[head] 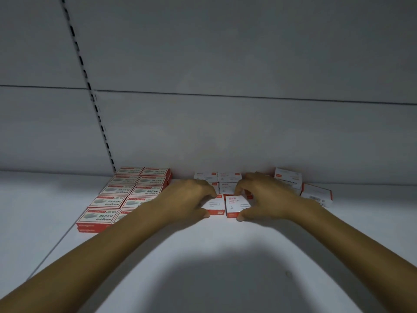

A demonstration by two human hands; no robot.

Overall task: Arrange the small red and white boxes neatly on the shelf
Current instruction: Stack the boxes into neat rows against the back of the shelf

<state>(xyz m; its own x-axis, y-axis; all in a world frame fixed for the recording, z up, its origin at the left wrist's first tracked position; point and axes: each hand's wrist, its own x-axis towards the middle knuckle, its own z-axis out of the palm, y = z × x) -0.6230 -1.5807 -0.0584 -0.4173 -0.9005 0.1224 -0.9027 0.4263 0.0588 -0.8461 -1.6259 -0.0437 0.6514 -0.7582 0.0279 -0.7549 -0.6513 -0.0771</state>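
Two small red and white boxes lie side by side on the white shelf (203,256). My left hand (189,199) grips the left box (213,206) between thumb and fingers. My right hand (266,195) grips the right box (235,205), thumb at its near edge and fingers at its far edge. Behind them, several more small boxes (229,179) stand in rows against the back wall. Two other small boxes (316,194) lie loose and askew at the right, behind my right wrist.
A neat block of larger red and white boxes (121,195) fills the shelf to the left, two columns wide. A slotted upright (94,105) runs up the grey back panel. The shelf front holds bare white surface.
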